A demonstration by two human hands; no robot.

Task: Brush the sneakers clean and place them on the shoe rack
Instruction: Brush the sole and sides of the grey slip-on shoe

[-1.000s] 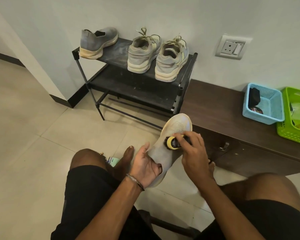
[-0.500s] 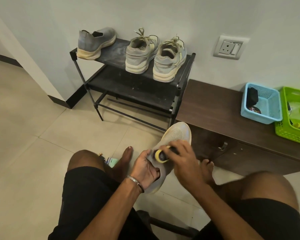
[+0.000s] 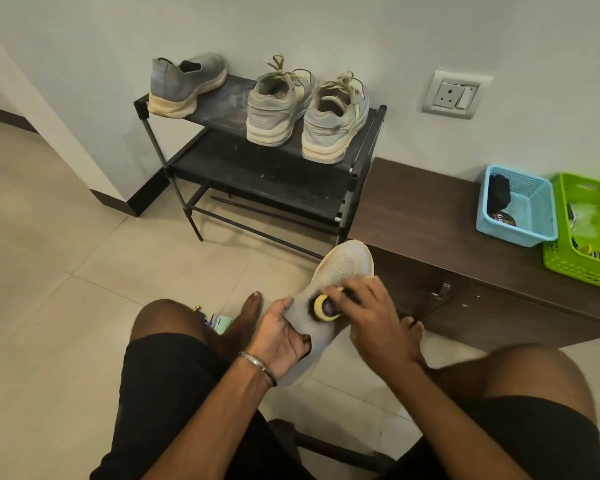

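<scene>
Brushing a grey knit sneaker held over the floor, between the knees.
The left hand grips the sneaker at its heel opening; the right hand curls round a yellow-rimmed brush pressed to the upper. On the black shoe rack stand its mate and two laced sneakers.

Blue basket, green basket, cabinet.

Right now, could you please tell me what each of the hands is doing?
Left hand: grips the grey sneaker near its heel end.
Right hand: holds the yellow-rimmed brush against the sneaker's upper.
</scene>
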